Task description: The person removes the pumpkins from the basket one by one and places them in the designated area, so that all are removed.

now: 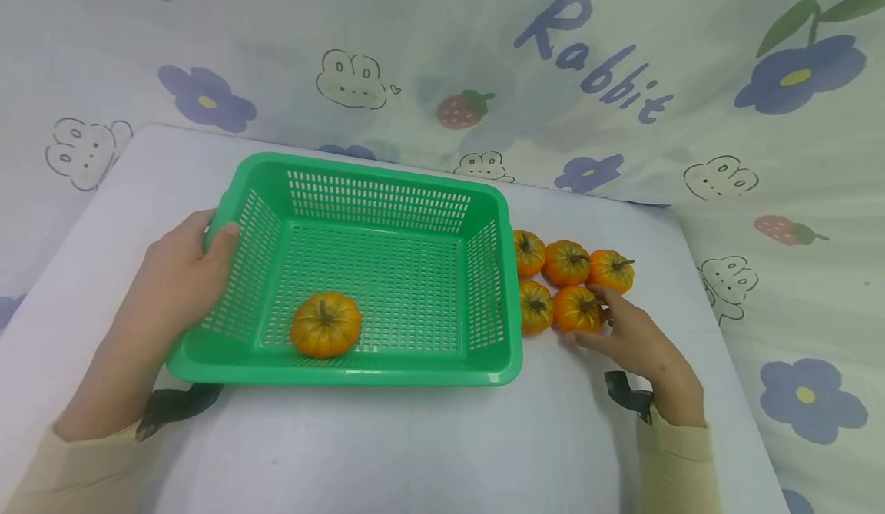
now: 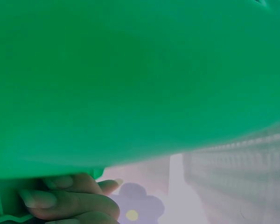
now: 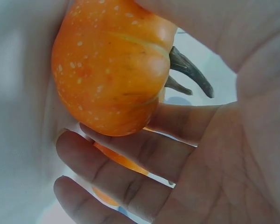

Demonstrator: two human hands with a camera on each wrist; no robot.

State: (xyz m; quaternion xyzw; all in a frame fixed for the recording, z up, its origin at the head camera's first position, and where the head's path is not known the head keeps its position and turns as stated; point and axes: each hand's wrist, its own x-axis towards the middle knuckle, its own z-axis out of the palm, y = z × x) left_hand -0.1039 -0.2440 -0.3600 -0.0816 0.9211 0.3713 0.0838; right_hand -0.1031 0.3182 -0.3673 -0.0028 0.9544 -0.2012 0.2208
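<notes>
My left hand point(image 1: 181, 272) grips the left rim of a green plastic basket point(image 1: 346, 378), thumb over the top, with fingers point(image 2: 74, 205) curled underneath in the left wrist view. One small orange pumpkin point(image 1: 325, 324) lies inside, near the basket's front wall. To the right of the basket, my right hand point(image 1: 632, 337) holds another small pumpkin point(image 1: 575, 310) from its right side, thumb at the front and fingers behind. The right wrist view shows this pumpkin point(image 3: 112, 70) between thumb and fingers, close against the white tabletop, its dark stem toward the palm.
Beside the held pumpkin, a pumpkin point(image 1: 535, 306) sits close to the basket's right wall. Three more, including a middle one point(image 1: 567, 262), stand in a row behind. A patterned cloth point(image 1: 415, 76) hangs behind the white table point(image 1: 415, 445).
</notes>
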